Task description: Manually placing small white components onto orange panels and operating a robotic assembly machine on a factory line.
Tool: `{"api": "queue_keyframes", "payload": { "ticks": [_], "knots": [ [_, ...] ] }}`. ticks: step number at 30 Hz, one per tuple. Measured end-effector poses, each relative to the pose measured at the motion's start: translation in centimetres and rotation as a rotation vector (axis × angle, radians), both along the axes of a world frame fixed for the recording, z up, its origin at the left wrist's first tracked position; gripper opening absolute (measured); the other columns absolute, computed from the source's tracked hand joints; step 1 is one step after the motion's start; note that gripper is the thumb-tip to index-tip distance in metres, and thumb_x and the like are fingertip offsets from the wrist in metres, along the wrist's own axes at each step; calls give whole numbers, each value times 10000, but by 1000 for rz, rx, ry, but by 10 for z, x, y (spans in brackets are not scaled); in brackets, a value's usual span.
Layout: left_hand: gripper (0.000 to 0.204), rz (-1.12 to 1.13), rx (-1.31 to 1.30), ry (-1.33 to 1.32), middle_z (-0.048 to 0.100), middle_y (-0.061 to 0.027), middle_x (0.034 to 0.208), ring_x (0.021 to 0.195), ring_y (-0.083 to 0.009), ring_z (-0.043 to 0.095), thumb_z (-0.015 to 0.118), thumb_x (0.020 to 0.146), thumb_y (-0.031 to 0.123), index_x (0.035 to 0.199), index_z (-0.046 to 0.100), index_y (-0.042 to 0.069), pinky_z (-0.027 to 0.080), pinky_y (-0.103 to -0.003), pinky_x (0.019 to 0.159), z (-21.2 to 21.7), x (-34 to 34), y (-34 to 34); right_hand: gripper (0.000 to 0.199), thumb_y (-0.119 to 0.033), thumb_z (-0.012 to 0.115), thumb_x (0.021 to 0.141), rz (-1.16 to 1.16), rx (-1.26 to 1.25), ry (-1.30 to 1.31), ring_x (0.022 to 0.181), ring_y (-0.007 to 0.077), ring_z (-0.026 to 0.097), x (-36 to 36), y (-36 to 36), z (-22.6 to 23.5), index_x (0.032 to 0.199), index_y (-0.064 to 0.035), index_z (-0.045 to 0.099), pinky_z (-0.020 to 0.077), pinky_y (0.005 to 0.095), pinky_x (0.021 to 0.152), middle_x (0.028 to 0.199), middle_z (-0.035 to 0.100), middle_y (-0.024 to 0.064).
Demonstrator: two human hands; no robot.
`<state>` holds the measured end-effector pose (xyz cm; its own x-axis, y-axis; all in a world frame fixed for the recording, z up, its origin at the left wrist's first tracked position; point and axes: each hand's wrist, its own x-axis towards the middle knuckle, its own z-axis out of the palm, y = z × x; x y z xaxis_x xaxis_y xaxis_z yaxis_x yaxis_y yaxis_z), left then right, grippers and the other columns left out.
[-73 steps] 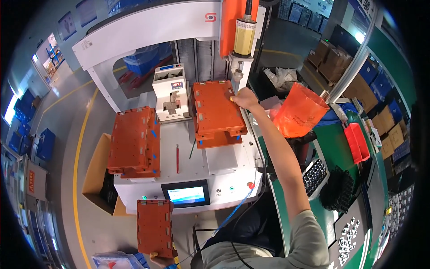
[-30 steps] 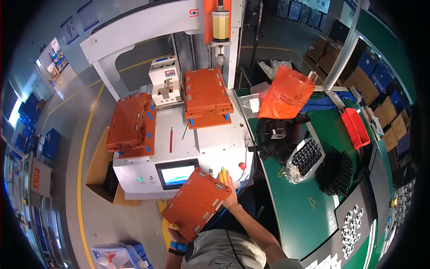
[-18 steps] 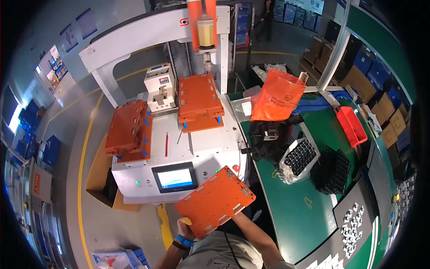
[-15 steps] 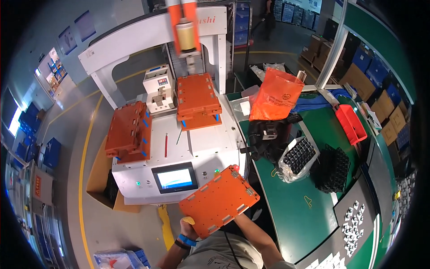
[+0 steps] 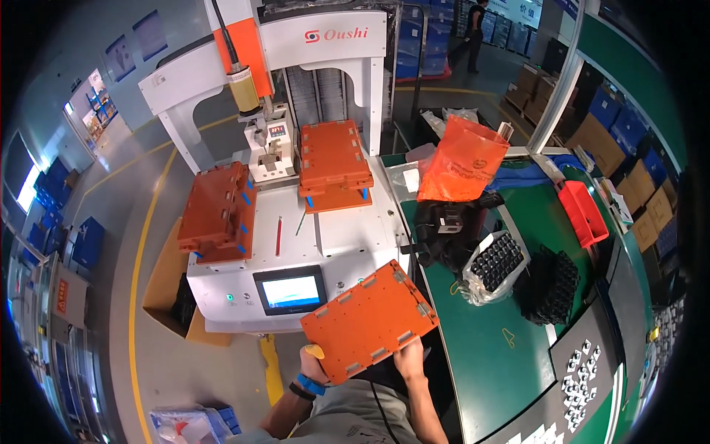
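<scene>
An orange fixture plate (image 5: pixel 370 318) with metal clips along its edges is held up, tilted, in front of the white machine. My left hand (image 5: pixel 313 364), with a blue band at the wrist, grips its lower left corner, the thumb in a yellow cover. My right hand (image 5: pixel 409 359) holds its lower right edge from below; some of those fingers are hidden behind the plate. On the machine bed stand two more orange fixtures, one at the left (image 5: pixel 216 211) and one further right (image 5: pixel 334 159). Between and behind them is a small white feeder unit (image 5: pixel 271 148).
The machine's screwdriver head (image 5: pixel 244 90) hangs by the feeder. A screen (image 5: pixel 290 291) sits on its front panel. On the green bench (image 5: pixel 481 355) at right are an orange bag (image 5: pixel 462 161), a tray of black parts (image 5: pixel 494 263) and a red bin (image 5: pixel 583 213). A person (image 5: pixel 473 33) walks far behind.
The screwdriver head has moved left, from above the right fixture to the feeder. The held plate has shifted slightly right, and my right hand now shows at its lower edge.
</scene>
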<state>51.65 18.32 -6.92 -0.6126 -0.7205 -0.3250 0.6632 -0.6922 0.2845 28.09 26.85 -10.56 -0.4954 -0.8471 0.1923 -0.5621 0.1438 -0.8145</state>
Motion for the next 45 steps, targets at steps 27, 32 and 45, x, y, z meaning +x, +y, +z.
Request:
{"api": "queue_keyframes", "payload": {
  "ticks": [27, 32, 45],
  "knots": [
    [395, -297, -2, 144, 701, -96, 1061, 945, -263, 684, 561, 761, 176, 1113, 648, 21, 566, -382, 844, 40, -101, 12, 151, -8, 590, 899, -255, -71, -96, 818, 324, 691, 23, 124, 86, 995, 72, 676, 531, 349, 761, 923, 699, 197],
    [451, -340, -60, 172, 703, -99, 1035, 916, -277, 684, 559, 710, 189, 1116, 649, 14, 572, -386, 824, 25, -99, 16, 158, 4, 590, 895, -250, -75, -35, 770, 309, 681, 20, 133, 72, 1005, 77, 676, 529, 350, 713, 899, 694, 197],
    [466, -325, -14, 61, 693, -112, 1068, 944, -285, 677, 558, 692, 157, 1126, 636, 4, 566, -394, 852, 52, -89, 24, 207, -10, 645, 839, -171, 32, -70, 787, 386, 694, 23, 128, 61, 1029, 67, 680, 534, 366, 645, 911, 688, 248]
  ]
}}
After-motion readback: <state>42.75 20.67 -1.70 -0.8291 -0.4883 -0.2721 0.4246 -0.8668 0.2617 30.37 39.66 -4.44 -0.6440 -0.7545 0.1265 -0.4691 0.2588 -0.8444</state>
